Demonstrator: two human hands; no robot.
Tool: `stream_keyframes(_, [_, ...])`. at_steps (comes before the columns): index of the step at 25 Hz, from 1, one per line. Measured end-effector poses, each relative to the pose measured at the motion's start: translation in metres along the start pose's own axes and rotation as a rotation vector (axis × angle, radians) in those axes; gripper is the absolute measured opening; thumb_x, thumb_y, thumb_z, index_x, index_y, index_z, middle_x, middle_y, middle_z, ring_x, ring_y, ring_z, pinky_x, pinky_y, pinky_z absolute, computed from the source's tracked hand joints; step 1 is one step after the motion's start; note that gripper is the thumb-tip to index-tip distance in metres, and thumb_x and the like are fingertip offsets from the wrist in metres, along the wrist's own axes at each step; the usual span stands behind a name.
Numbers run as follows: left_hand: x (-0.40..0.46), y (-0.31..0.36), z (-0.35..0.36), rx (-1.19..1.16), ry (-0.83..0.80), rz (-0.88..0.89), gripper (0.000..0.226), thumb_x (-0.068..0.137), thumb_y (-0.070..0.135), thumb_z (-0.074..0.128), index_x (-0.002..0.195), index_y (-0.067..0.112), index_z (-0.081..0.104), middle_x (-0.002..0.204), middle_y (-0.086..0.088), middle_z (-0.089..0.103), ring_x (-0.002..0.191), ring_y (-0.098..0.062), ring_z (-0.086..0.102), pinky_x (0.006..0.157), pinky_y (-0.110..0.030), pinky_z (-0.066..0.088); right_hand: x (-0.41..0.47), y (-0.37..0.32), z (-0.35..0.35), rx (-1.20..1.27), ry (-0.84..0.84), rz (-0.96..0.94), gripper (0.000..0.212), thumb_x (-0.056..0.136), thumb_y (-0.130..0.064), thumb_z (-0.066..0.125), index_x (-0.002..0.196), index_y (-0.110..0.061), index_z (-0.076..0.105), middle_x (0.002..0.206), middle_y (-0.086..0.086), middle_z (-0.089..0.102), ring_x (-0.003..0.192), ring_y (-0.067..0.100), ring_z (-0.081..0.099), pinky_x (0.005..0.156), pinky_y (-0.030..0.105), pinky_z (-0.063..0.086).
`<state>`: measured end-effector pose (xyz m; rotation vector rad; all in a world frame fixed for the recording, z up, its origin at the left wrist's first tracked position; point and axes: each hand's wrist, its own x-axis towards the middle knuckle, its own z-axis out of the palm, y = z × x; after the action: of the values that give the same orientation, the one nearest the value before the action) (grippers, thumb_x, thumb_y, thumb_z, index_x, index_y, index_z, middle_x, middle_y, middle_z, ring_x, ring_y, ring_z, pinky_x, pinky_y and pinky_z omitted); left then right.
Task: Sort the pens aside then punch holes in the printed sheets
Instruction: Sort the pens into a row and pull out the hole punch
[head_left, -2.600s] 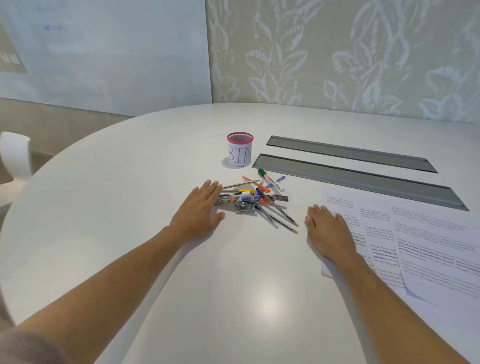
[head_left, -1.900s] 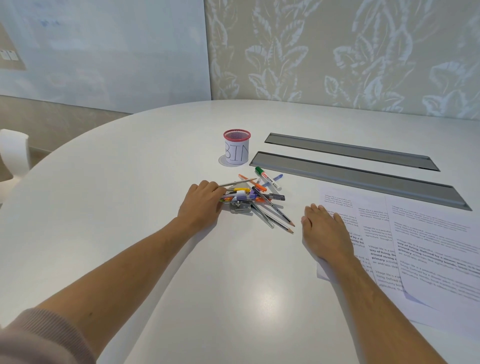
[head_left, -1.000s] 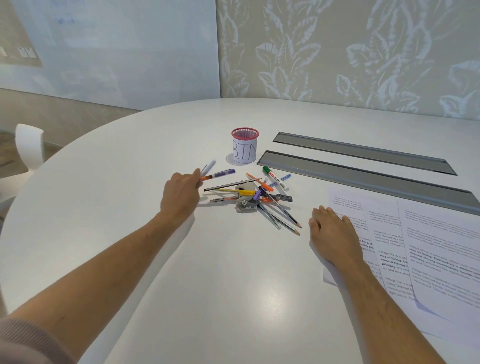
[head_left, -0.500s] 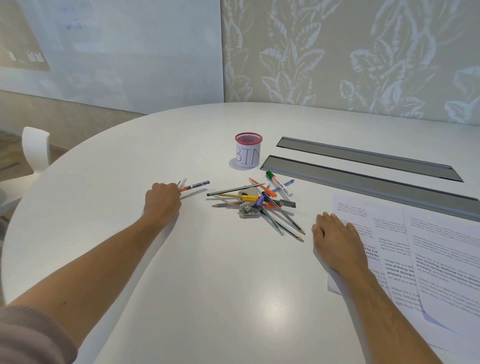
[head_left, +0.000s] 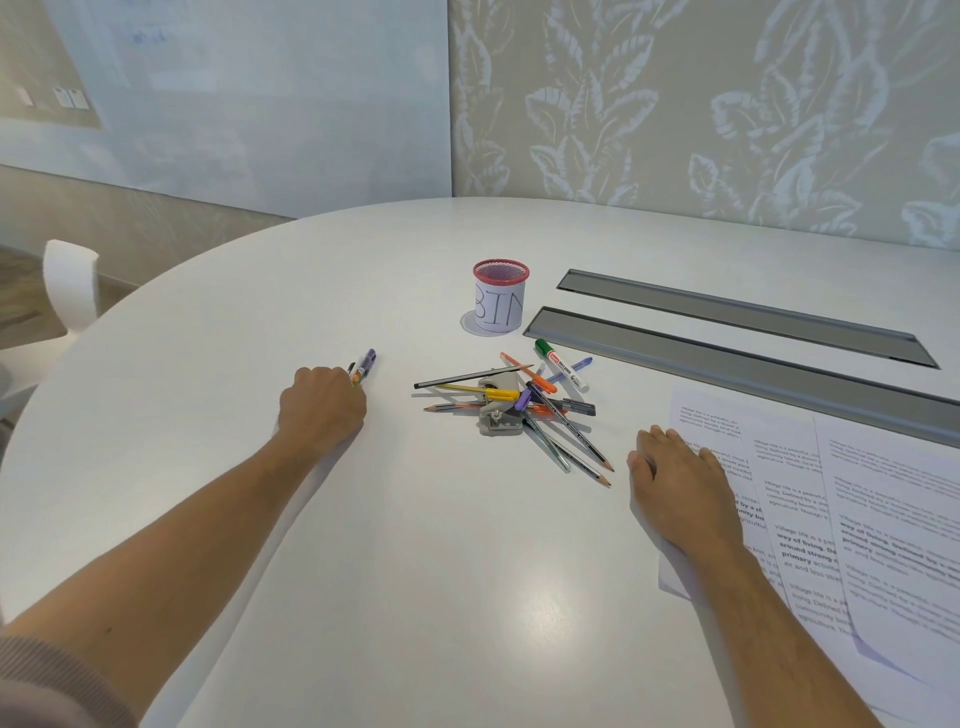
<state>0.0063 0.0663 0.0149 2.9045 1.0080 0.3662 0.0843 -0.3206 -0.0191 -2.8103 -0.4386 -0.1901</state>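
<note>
A heap of pens and pencils (head_left: 524, 405) lies mid-table, piled over a small grey hole punch (head_left: 500, 422). A green-capped marker (head_left: 561, 365) rests at the heap's far side. My left hand (head_left: 323, 410) is closed on a purple-capped pen (head_left: 362, 367), which pokes out past the knuckles, well left of the heap and low over the table. My right hand (head_left: 675, 483) lies flat, fingers together, on the near left corner of the printed sheets (head_left: 852, 514), which overlap at the right.
A red mesh cup (head_left: 500, 304) with a paper label reading BIN stands behind the heap. Two grey cable-tray lids (head_left: 727, 364) run across the white table (head_left: 415, 571) at the back right. A white chair (head_left: 70, 286) stands off the left edge.
My left hand pulled pens out of the heap and carried them left, away from the pile, now low on the table. My right hand has stayed on the sheets.
</note>
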Motion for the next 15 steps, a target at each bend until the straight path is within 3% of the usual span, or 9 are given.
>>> stream_keyframes(4, [-0.003, 0.000, 0.001, -0.037, 0.011, 0.007, 0.030, 0.092, 0.029, 0.044, 0.086, 0.005, 0.061, 0.079, -0.010, 0.054, 0.084, -0.030, 0.047, 0.065, -0.034, 0.038, 0.001, 0.001, 0.000, 0.009, 0.002, 0.006, 0.042, 0.102, -0.029, 0.033, 0.137, -0.015, 0.051, 0.154, 0.004, 0.041, 0.146, 0.020, 0.031, 0.121, 0.045, 0.015])
stream_keyframes(9, [-0.004, 0.010, -0.002, 0.012, 0.104, 0.094, 0.026, 0.091, 0.031, 0.049, 0.092, 0.007, 0.060, 0.098, -0.012, 0.063, 0.096, -0.033, 0.050, 0.071, -0.037, 0.034, 0.001, 0.000, 0.000, 0.016, -0.010, 0.012, 0.045, 0.102, -0.031, 0.032, 0.141, -0.015, 0.047, 0.156, 0.003, 0.038, 0.147, 0.019, 0.028, 0.121, 0.044, 0.012])
stream_keyframes(12, [-0.002, 0.027, -0.004, -0.212, 0.151, 0.304, 0.038, 0.093, 0.032, 0.056, 0.123, 0.008, 0.061, 0.125, -0.012, 0.060, 0.119, -0.034, 0.048, 0.093, -0.042, 0.039, 0.000, 0.000, 0.000, 0.016, -0.007, 0.010, 0.045, 0.102, -0.031, 0.032, 0.141, -0.016, 0.047, 0.156, 0.003, 0.038, 0.147, 0.019, 0.028, 0.121, 0.044, 0.012])
stream_keyframes(15, [0.001, 0.045, -0.003, -0.379, 0.021, 0.470, 0.054, 0.094, 0.032, 0.057, 0.143, 0.014, 0.044, 0.144, -0.008, 0.049, 0.133, -0.028, 0.039, 0.109, -0.039, 0.031, 0.000, 0.000, -0.001, 0.018, -0.003, 0.012, 0.045, 0.102, -0.031, 0.032, 0.142, -0.016, 0.047, 0.156, 0.003, 0.038, 0.147, 0.019, 0.028, 0.121, 0.044, 0.013])
